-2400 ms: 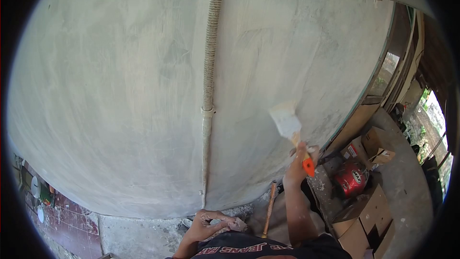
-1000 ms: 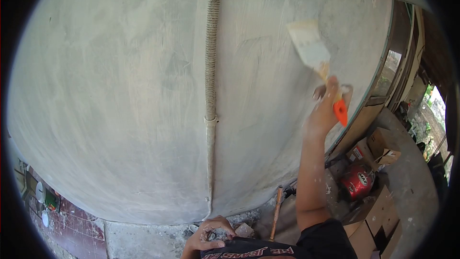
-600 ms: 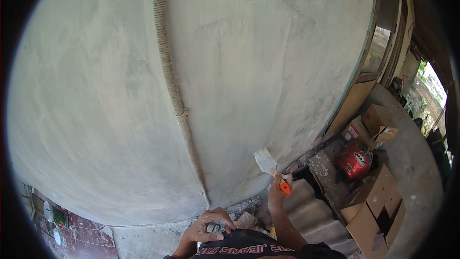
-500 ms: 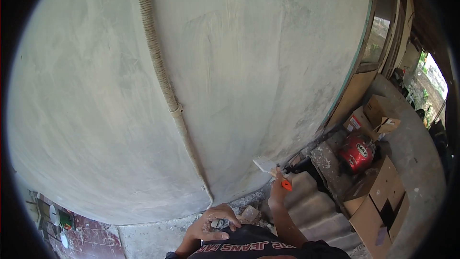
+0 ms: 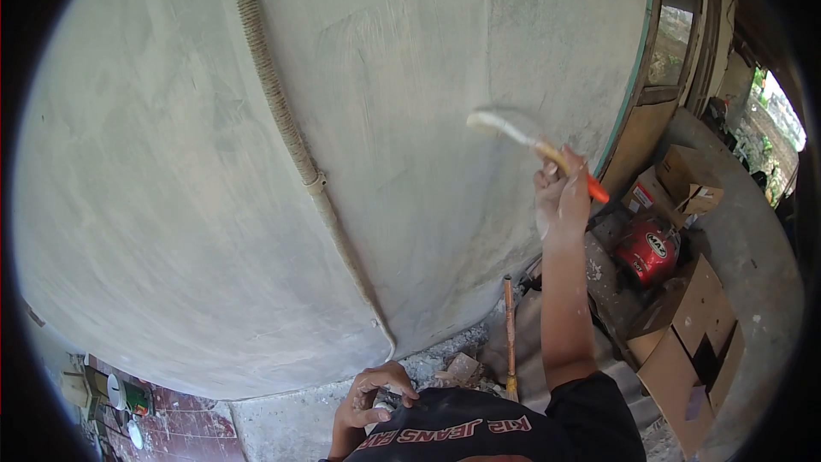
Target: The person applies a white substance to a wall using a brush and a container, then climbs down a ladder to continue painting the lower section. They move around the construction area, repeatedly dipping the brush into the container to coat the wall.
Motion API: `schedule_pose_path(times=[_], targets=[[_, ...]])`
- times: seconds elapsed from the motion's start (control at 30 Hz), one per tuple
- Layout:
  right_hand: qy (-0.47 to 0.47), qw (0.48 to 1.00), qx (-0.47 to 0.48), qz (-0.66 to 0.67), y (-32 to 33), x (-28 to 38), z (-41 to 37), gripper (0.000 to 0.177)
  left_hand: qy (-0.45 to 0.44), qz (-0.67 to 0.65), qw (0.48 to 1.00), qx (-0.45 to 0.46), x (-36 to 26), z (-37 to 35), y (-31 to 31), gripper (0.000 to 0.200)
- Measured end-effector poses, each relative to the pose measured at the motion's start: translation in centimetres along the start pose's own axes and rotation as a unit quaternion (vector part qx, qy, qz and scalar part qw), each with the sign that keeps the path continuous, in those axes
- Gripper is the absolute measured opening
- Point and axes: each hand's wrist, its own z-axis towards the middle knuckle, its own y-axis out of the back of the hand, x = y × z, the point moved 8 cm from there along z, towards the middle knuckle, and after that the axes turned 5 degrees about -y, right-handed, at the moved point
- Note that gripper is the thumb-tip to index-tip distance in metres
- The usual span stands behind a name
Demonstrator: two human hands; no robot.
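A paint brush (image 5: 556,155) with pale bristles, a yellowish handle and an orange end is gripped in my right hand (image 5: 563,192). Its bristle end overlaps the grey-white wall (image 5: 419,120), and motion blurs it. Low in the view, my left hand (image 5: 374,395) is beside the front of my dark shirt (image 5: 462,428). Its fingers curve with the thumb apart from them, and a small pale patch shows in the gap. Whitish smears mark both hands.
A ribbed pipe (image 5: 272,85) runs down the wall. At right are a red helmet (image 5: 647,252) and open cardboard boxes (image 5: 693,316). A thin orange-brown stick (image 5: 510,325) stands near rubble (image 5: 462,368). Lower left, containers (image 5: 115,392) rest by red tiles (image 5: 192,419).
My right hand has moved up and to the right with the brush, away from the wall's base. The thin stick has come into sight. My left hand keeps nearly the same pose.
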Motion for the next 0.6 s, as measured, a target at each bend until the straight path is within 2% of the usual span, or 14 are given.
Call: schedule_pose_path(times=[0.07,0.1,0.13,0.17,0.23,0.27,0.33,0.47,0.53,0.6], targets=[[0.02,0.998,0.052,0.019,-3.7,2.8,1.7,0.021,-0.022,0.024,0.999,-0.017,-0.4,0.5,-0.1,0.054],[0.063,0.994,0.078,0.036,-5.7,4.4,2.0,0.022,-0.024,0.024,0.999,-0.016,-0.4,0.6,0.0,0.054],[0.105,0.988,0.104,0.054,-7.5,5.8,2.2,0.023,-0.026,0.018,0.999,0.002,-0.2,0.6,-0.2,0.052],[0.107,0.987,0.105,0.055,-8.8,6.5,2.7,0.023,-0.028,0.012,0.999,0.021,-0.2,0.7,-0.4,0.05],[0.203,0.973,0.106,0.015,-10.5,8.7,2.8,0.022,-0.031,0.018,0.999,0.029,-0.2,1.1,-0.6,0.05],[0.205,0.973,0.106,0.017,-10.6,8.2,2.8,0.022,-0.034,0.025,0.998,0.036,-0.3,1.3,-0.7,0.05],[0.26,0.957,0.075,-0.102,-10.2,6.7,2.0,0.022,-0.029,0.029,0.998,0.036,-0.3,1.2,-0.6,0.05],[0.232,0.963,0.019,-0.133,-3.9,0.8,-0.6,0.026,-0.018,0.045,0.998,0.027,0.0,0.8,-0.1,0.05],[0.187,0.973,0.002,-0.132,0.7,-2.4,-2.5,0.023,-0.01,0.041,0.999,0.02,0.0,0.6,0.2,0.05],[0.131,0.976,-0.068,-0.163,6.3,-6.2,-4.6,0.022,0.0,0.029,0.999,0.013,0.3,0.5,0.2,0.05]])
